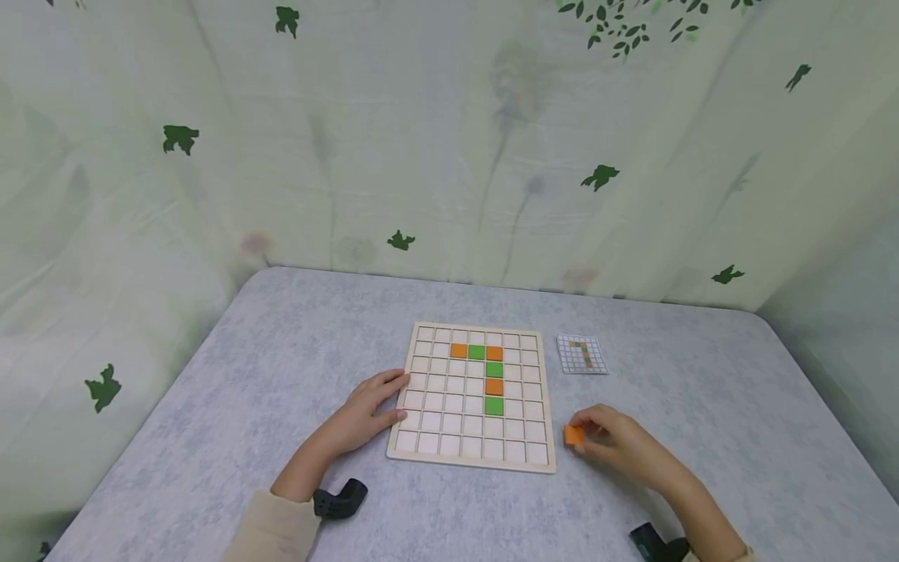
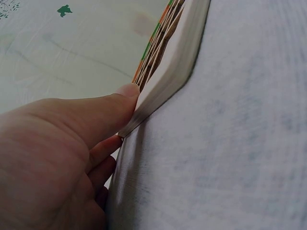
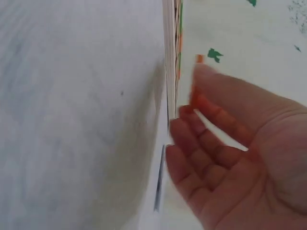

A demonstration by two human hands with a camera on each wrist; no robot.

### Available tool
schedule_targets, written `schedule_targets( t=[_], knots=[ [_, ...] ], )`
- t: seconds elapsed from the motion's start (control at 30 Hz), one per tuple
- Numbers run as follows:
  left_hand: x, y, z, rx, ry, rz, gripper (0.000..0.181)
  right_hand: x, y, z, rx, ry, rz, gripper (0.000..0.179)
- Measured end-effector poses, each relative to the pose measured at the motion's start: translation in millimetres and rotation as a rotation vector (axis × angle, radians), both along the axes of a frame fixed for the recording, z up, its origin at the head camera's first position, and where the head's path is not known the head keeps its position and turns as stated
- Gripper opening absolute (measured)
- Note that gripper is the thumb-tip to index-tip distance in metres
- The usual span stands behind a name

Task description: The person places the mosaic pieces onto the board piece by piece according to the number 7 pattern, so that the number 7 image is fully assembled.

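A wooden grid board [image 1: 472, 448] lies flat on the table. Its orange tiles [image 1: 494, 387] and green tiles [image 1: 494, 406] form a short row near the top, with a column running down from the row's right end. My left hand [image 1: 361, 414] rests at the board's left edge, thumb and fingertips touching the rim. In the left wrist view the thumb [image 2: 108, 112] presses on the rim. Just off the board's lower right side, my right hand [image 1: 625, 445] pinches an orange tile [image 1: 573, 435] between thumb and fingers. The right wrist view shows that tile [image 3: 199, 58] edge-on and blurred.
A small pattern card [image 1: 582, 354] lies right of the board, showing a similar orange and green shape on a grid. Black wrist devices [image 1: 341, 499] sit at both wrists. A pale printed cloth [image 1: 449, 156] hangs behind the grey table [image 1: 667, 351].
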State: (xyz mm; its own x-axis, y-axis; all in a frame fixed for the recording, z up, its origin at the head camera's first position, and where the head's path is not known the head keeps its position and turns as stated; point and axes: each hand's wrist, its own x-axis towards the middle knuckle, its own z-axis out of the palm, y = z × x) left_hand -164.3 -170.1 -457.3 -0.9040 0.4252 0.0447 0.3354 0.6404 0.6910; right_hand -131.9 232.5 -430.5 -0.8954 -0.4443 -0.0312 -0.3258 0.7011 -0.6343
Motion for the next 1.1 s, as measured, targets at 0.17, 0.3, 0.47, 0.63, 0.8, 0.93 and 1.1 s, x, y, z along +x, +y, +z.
schedule_targets(
  t=[0.17, 0.3, 0.47, 0.63, 0.8, 0.93, 1.1],
  knots=[
    [-0.6, 0.1, -0.1, 0.0, 0.008, -0.003, 0.06, -3.4, -17.2, 7.8, -0.071, 0.097, 0.01, 0.024],
    [-1.0, -0.3, 0.3, 0.0, 0.011, -0.009, 0.06, -7.8, -35.3, 12.1, -0.161, 0.153, 0.012, 0.026],
    [-1.1, -0.2, 1.1, -0.001, 0.012, -0.007, 0.059, -14.4, -61.6, 7.2, -0.238, 0.157, 0.06, 0.027],
    [-0.6, 0.1, 1.4, 0.003, 0.014, -0.008, 0.059, -16.1, -84.0, -7.2, -0.228, 0.095, 0.077, 0.025],
    [-0.2, 0.3, 2.3, 0.003, 0.005, -0.006, 0.059, -14.0, -96.2, -17.4, -0.182, 0.104, 0.042, 0.02],
    [0.4, -0.3, 3.4, -0.003, 0.004, -0.006, 0.059, -12.8, -100.3, -17.8, -0.164, 0.086, 0.035, 0.021],
    [1.3, -0.7, 4.7, -0.002, -0.002, -0.004, 0.059, -12.7, -98.8, -11.9, -0.13, 0.049, 0.054, 0.025]
  ],
)
